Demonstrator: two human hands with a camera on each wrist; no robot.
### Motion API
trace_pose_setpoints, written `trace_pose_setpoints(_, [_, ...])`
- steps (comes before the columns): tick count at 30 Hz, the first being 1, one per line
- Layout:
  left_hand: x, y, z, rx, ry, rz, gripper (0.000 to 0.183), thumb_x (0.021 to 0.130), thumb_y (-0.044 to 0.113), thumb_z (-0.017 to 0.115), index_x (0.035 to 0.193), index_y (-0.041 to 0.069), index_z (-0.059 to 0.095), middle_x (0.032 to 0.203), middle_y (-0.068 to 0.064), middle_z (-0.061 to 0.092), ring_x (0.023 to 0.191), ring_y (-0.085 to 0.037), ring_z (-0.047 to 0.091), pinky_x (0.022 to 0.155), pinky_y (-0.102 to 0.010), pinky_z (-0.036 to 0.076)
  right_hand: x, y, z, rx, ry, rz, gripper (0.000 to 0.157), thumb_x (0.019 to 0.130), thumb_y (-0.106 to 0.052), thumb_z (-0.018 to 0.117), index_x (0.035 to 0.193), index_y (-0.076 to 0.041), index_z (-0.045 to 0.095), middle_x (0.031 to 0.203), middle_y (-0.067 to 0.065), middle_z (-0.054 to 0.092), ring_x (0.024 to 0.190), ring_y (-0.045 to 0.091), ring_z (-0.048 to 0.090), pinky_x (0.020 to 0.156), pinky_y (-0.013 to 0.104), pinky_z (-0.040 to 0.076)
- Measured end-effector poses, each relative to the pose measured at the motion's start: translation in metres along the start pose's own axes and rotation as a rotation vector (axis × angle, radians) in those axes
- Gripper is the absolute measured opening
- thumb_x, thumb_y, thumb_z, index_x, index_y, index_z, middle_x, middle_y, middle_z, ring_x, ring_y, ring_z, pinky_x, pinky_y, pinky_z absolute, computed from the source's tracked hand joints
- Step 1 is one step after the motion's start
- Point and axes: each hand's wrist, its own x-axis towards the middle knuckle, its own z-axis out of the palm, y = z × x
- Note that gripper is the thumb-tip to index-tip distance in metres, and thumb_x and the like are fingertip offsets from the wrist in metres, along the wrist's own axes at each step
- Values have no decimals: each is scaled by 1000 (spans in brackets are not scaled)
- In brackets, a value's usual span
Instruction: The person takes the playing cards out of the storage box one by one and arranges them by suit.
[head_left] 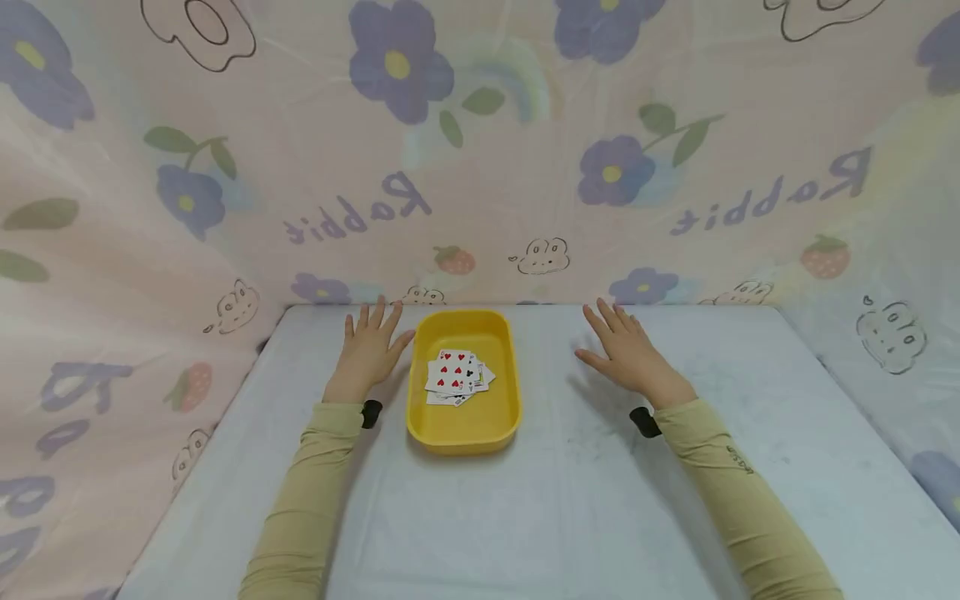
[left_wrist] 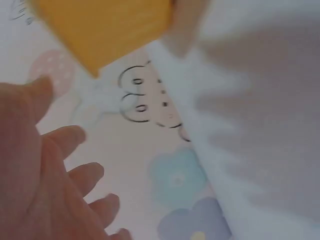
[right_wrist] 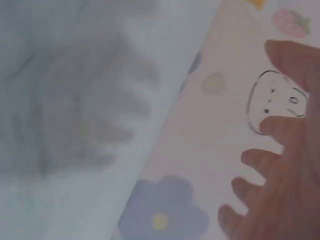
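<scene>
A yellow plastic tray (head_left: 465, 431) stands on the white table, its long side running away from me. Inside it lies a loose pile of playing cards (head_left: 454, 375), a six of hearts uppermost. My left hand (head_left: 367, 350) is just left of the tray, fingers spread and straight, the thumb close to the rim. In the left wrist view the tray's wall (left_wrist: 110, 30) shows above the spread fingers. To the tray's right, well apart from it, my right hand (head_left: 626, 354) hovers with fingers spread, its shadow on the table. Neither hand holds anything.
The white table (head_left: 465, 533) ends at a patterned curtain (head_left: 495, 167) with flowers, strawberries and rabbit faces, which also hangs along both sides. A black wrist strap (head_left: 645, 422) sits below the right hand and another (head_left: 371, 413) by the left.
</scene>
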Motion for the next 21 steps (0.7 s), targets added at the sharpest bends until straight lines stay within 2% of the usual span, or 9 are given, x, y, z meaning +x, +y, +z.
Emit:
trace_pose_setpoints(3, [-2, 1, -9, -72, -25, -8, 68, 101, 49, 39, 153, 11, 18, 157, -19, -2, 140, -44, -5, 109, -62, -2, 6, -11, -8, 148, -7, -43, 79, 97, -44, 53, 152, -6, 14, 156, 22, 10, 141, 42, 8, 110, 60, 12])
trace_pose_setpoints(5, [-2, 2, -16, -155, -42, -6, 69, 100, 49, 42, 152, 9, 22, 157, -21, 0, 141, -44, -1, 110, -61, 4, 8, -20, -15, 264, -17, -54, 77, 96, -46, 53, 153, -10, 15, 156, 17, 13, 142, 38, 12, 110, 57, 16])
trace_pose_setpoints(8, [-2, 5, -25, -284, -55, 7, 70, 98, 49, 46, 150, 5, 28, 155, -22, 11, 141, -42, 9, 111, -58, 12, 12, -33, -27, 456, -45, -54, 72, 96, -47, 52, 153, -17, 19, 156, 8, 20, 140, 34, 19, 110, 55, 20])
trace_pose_setpoints(12, [-6, 7, -35, -446, -83, 8, 69, 96, 51, 48, 148, 8, 32, 152, -18, 26, 137, -40, 25, 109, -54, 24, 17, -51, -37, 660, -105, -34, 67, 96, -49, 52, 151, -25, 24, 153, 2, 27, 139, 30, 26, 109, 54, 25])
trace_pose_setpoints(16, [-12, 6, -44, -616, -137, 4, 68, 95, 52, 52, 148, 13, 34, 148, -14, 36, 131, -39, 37, 102, -53, 36, 20, -68, -40, 824, -150, -46, 61, 98, -43, 52, 150, -23, 28, 150, 3, 32, 136, 25, 31, 109, 52, 27])
trace_pose_setpoints(21, [-18, 4, -50, -866, -249, -37, 59, 97, 42, 53, 146, 12, 36, 145, -14, 39, 130, -36, 39, 101, -50, 39, 26, -89, -37, 1034, -189, -62, 51, 99, -32, 53, 145, -15, 36, 145, 7, 40, 131, 26, 39, 107, 45, 32])
